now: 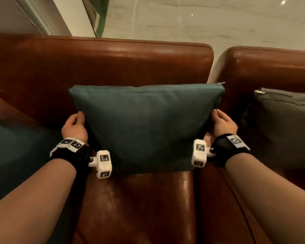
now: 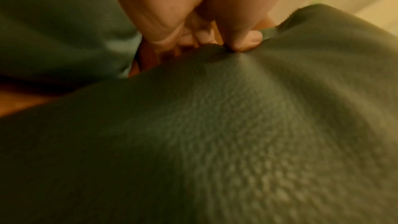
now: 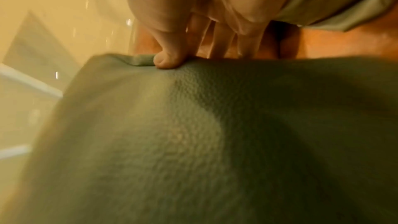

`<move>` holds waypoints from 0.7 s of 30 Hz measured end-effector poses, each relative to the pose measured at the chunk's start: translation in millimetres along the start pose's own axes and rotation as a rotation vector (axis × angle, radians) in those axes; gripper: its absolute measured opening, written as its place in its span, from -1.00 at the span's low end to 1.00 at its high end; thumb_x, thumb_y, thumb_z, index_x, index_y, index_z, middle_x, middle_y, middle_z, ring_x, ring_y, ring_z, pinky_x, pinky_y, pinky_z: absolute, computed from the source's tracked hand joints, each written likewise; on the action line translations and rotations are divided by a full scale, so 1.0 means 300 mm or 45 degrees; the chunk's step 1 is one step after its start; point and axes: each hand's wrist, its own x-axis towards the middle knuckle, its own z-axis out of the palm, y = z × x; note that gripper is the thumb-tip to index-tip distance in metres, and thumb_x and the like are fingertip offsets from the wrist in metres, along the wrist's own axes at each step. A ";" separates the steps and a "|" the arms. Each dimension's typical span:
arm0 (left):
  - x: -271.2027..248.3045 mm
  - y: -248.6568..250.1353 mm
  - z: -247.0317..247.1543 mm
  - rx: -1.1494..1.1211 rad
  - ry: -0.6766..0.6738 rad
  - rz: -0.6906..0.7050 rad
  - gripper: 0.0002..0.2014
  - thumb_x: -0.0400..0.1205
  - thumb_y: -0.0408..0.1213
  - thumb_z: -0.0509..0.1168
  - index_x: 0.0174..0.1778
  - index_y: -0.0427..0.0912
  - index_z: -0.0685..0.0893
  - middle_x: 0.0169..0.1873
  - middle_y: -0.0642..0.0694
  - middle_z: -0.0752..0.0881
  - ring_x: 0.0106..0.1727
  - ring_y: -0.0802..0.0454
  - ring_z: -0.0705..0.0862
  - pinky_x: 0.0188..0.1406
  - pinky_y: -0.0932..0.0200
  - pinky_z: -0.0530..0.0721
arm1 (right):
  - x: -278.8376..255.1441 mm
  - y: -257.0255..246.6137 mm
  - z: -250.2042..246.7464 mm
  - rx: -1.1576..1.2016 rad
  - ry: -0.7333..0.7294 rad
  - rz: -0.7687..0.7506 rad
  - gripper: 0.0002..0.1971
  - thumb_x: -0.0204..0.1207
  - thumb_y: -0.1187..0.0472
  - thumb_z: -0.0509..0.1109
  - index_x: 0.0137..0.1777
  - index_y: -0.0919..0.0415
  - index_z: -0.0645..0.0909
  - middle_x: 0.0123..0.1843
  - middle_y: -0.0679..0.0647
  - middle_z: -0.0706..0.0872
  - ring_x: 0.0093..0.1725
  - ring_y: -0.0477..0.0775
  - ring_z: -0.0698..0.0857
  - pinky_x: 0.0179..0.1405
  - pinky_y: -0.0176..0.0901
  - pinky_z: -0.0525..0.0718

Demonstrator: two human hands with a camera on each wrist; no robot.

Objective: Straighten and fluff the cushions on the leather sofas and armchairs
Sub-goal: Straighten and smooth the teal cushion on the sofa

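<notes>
Lounge backdrop, warm dim light
Pale glossy marble floor (image 1: 218, 20) with light glints; grey wall (image 1: 5, 13) with metal vent strip (image 1: 31, 14) at left.

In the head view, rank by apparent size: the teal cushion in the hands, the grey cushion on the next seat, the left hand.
1. Teal cushion, largest.
2. Grey cushion, smaller, but the frame edge cuts it off, so its full size is unsure.
3. Left hand, smallest.

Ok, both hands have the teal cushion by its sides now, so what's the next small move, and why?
Probably settle it back against the backrest and square it. The left hand and right hand each pinch a side edge of the teal cushion, which stands upright on the seat, top seam roughly level. It already looks plump, so seating comes next.
</notes>
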 end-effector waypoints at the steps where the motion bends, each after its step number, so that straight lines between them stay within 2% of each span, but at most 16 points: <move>1: 0.000 0.009 -0.001 -0.028 0.027 0.005 -0.78 0.53 0.14 0.28 -0.26 0.18 0.77 -0.21 0.01 0.73 -0.04 -0.08 0.70 0.04 -0.01 0.62 | 0.004 0.000 0.002 0.042 0.045 -0.005 -0.90 0.52 0.19 0.51 -0.06 -0.07 0.76 0.05 0.11 0.82 0.12 0.13 0.78 0.20 0.13 0.73; 3: 0.011 0.011 0.008 -0.041 0.046 0.015 -0.74 0.59 0.06 0.27 -0.37 0.12 0.72 -0.32 0.00 0.65 -0.15 0.01 0.59 -0.11 0.09 0.53 | 0.006 0.005 0.010 0.055 0.057 -0.060 -0.89 0.54 0.20 0.50 -0.03 -0.07 0.75 0.03 0.05 0.82 0.11 0.08 0.78 0.20 0.09 0.74; 5: 0.010 0.008 0.010 0.035 0.019 0.032 -0.72 0.67 -0.07 0.22 -0.34 -0.02 0.65 -0.34 -0.04 0.59 -0.12 0.00 0.52 -0.16 0.18 0.47 | 0.011 0.017 0.010 -0.076 -0.019 -0.113 -0.89 0.56 0.13 0.48 -0.11 -0.15 0.77 0.05 0.07 0.83 0.12 0.11 0.79 0.19 0.19 0.74; 6: 0.005 0.011 0.009 0.082 0.009 0.049 -0.73 0.71 -0.14 0.18 -0.30 -0.03 0.63 -0.29 -0.09 0.62 -0.08 -0.02 0.53 -0.18 0.23 0.46 | 0.014 0.014 0.006 -0.175 -0.052 -0.132 -0.91 0.57 0.08 0.46 -0.11 -0.16 0.77 0.08 0.07 0.83 0.13 0.12 0.79 0.16 0.25 0.75; 7: -0.012 0.022 0.003 0.121 0.022 0.063 -0.76 0.73 -0.18 0.15 -0.18 -0.04 0.67 -0.16 -0.16 0.68 -0.01 -0.06 0.58 -0.12 0.24 0.48 | 0.014 0.002 0.000 -0.268 -0.061 -0.124 -0.93 0.58 0.04 0.44 -0.07 -0.15 0.75 0.10 0.06 0.82 0.13 0.12 0.78 0.15 0.27 0.75; 8: -0.035 0.040 -0.008 0.157 0.050 0.070 -0.77 0.75 -0.19 0.12 0.03 -0.09 0.70 0.04 -0.21 0.71 0.11 -0.10 0.63 0.01 0.24 0.50 | 0.020 -0.008 -0.011 -0.343 -0.043 -0.116 -0.94 0.59 0.01 0.42 -0.02 -0.14 0.73 0.09 0.04 0.81 0.12 0.09 0.78 0.15 0.26 0.75; 9: -0.067 0.065 -0.022 0.178 0.065 0.068 -0.74 0.75 -0.19 0.12 0.26 -0.10 0.64 0.21 -0.20 0.69 0.24 -0.12 0.63 0.14 0.21 0.49 | 0.018 -0.023 -0.026 -0.396 -0.015 -0.127 -0.93 0.59 -0.01 0.40 -0.01 -0.14 0.72 0.06 0.00 0.81 0.09 0.05 0.78 0.15 0.25 0.75; 10: -0.096 0.089 -0.036 0.176 0.075 0.077 -0.69 0.74 -0.19 0.12 0.40 -0.08 0.55 0.32 -0.17 0.64 0.32 -0.12 0.60 0.22 0.17 0.48 | 0.008 -0.039 -0.049 -0.436 0.013 -0.161 -0.91 0.58 -0.04 0.38 -0.04 -0.16 0.72 0.01 -0.04 0.81 0.05 0.02 0.78 0.16 0.25 0.75; 11: -0.128 0.110 -0.051 0.154 0.077 0.118 -0.65 0.73 -0.19 0.14 0.45 -0.05 0.49 0.37 -0.16 0.60 0.35 -0.11 0.58 0.27 0.15 0.46 | -0.005 -0.047 -0.072 -0.494 0.034 -0.212 -0.88 0.56 -0.06 0.35 -0.09 -0.18 0.73 -0.04 -0.07 0.82 0.02 0.02 0.79 0.16 0.25 0.74; 13: -0.203 0.133 -0.076 0.127 0.035 0.346 -0.62 0.68 -0.24 0.19 0.45 -0.05 0.45 0.37 -0.17 0.55 0.33 -0.12 0.57 0.31 0.06 0.51 | -0.076 -0.061 -0.117 -0.628 -0.031 -0.297 -0.84 0.59 0.02 0.32 -0.14 -0.16 0.72 -0.13 -0.03 0.82 -0.06 0.07 0.81 0.06 0.17 0.78; 15: -0.319 0.147 -0.086 0.122 -0.102 0.598 -0.65 0.64 -0.27 0.21 0.36 -0.04 0.49 0.28 -0.18 0.58 0.20 -0.10 0.60 0.22 0.00 0.59 | -0.176 -0.069 -0.163 -0.755 -0.165 -0.330 -0.79 0.67 0.17 0.30 -0.14 -0.08 0.70 -0.20 0.04 0.81 -0.22 0.01 0.80 -0.24 -0.07 0.77; 16: -0.388 0.160 -0.078 0.109 -0.205 0.670 -0.69 0.64 -0.31 0.21 0.30 -0.03 0.51 0.21 -0.17 0.61 0.12 -0.05 0.61 0.13 0.07 0.61 | -0.225 -0.073 -0.194 -0.826 -0.211 -0.362 -0.78 0.68 0.20 0.30 -0.14 -0.07 0.70 -0.22 0.05 0.82 -0.31 -0.08 0.77 -0.35 -0.20 0.72; 17: -0.460 0.167 -0.065 0.106 -0.325 0.708 -0.73 0.64 -0.34 0.21 0.23 -0.01 0.54 0.14 -0.14 0.65 0.03 0.02 0.63 0.05 0.18 0.61 | -0.269 -0.074 -0.233 -0.899 -0.243 -0.395 -0.78 0.66 0.21 0.33 -0.15 -0.07 0.71 -0.24 0.03 0.82 -0.36 -0.14 0.74 -0.35 -0.23 0.70; 19: -0.605 0.191 -0.007 0.165 -0.554 0.771 -0.76 0.65 -0.38 0.21 0.10 0.08 0.59 0.01 0.02 0.69 -0.05 0.17 0.64 -0.03 0.37 0.57 | -0.319 -0.086 -0.327 -0.986 -0.266 -0.473 -0.78 0.63 0.22 0.37 -0.18 -0.10 0.73 -0.29 -0.03 0.83 -0.32 -0.10 0.76 -0.18 -0.08 0.75; 21: -0.743 0.217 0.082 0.236 -0.747 0.870 -0.77 0.65 -0.32 0.21 0.09 0.12 0.60 0.00 0.17 0.67 0.00 0.20 0.65 0.06 0.29 0.59 | -0.326 -0.133 -0.430 -0.974 -0.226 -0.482 -0.75 0.63 0.25 0.38 -0.18 -0.12 0.73 -0.29 -0.06 0.83 -0.29 -0.05 0.78 -0.07 0.04 0.76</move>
